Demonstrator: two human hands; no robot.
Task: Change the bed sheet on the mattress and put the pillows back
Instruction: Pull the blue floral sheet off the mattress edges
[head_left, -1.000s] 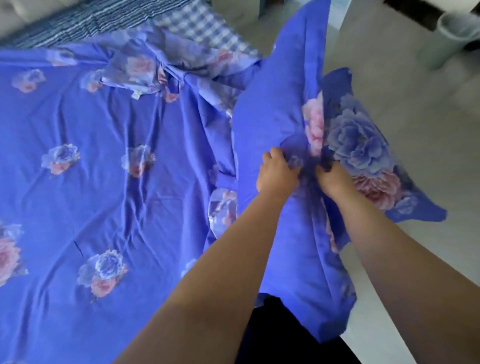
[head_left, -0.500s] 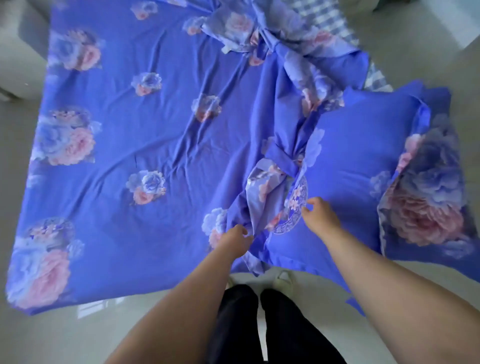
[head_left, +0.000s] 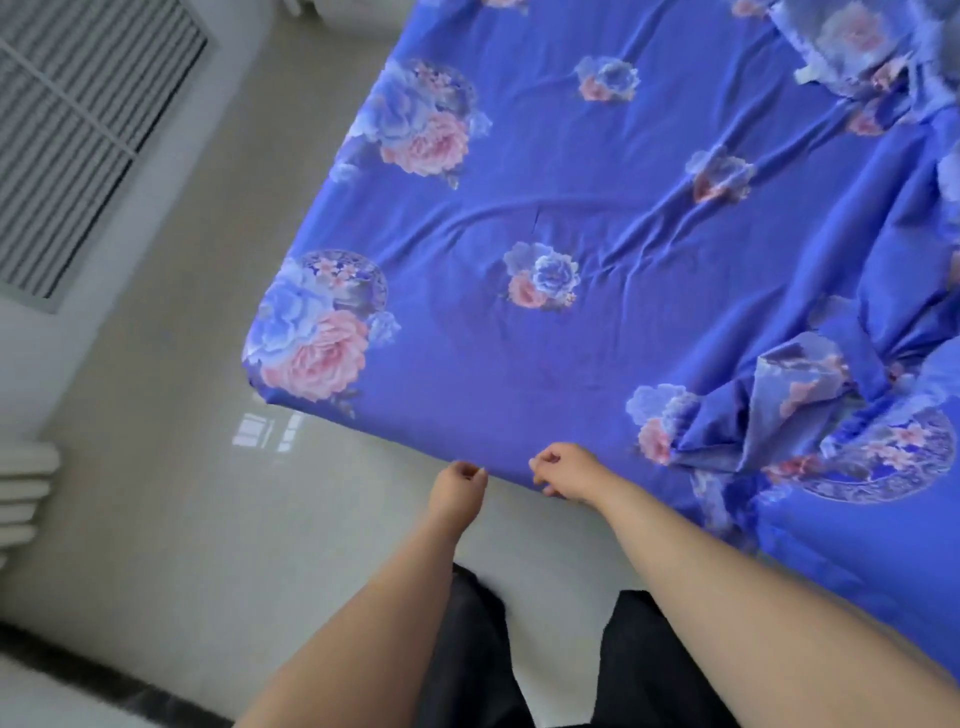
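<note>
The blue bed sheet (head_left: 597, 208) with pink and blue flowers lies spread over the mattress, wrinkled, with a bunched fold (head_left: 779, 400) at the right. A pillow (head_left: 893, 519) in the same fabric rests at the lower right, partly cut off by the frame. My right hand (head_left: 563, 473) sits on the sheet's near edge, fingers curled around it. My left hand (head_left: 460, 486) is just left of it, fingers curled, touching the edge from the floor side with nothing visible in it.
Pale floor (head_left: 182, 467) lies left of and below the bed. A striped window grille (head_left: 78, 130) is at the upper left and a white radiator (head_left: 23, 483) at the left edge. My dark trouser legs (head_left: 519, 649) stand close to the bed.
Both hands let go of the pillow, which now lies on the bed at the right. They moved left to the sheet's near edge, and the view swung left.
</note>
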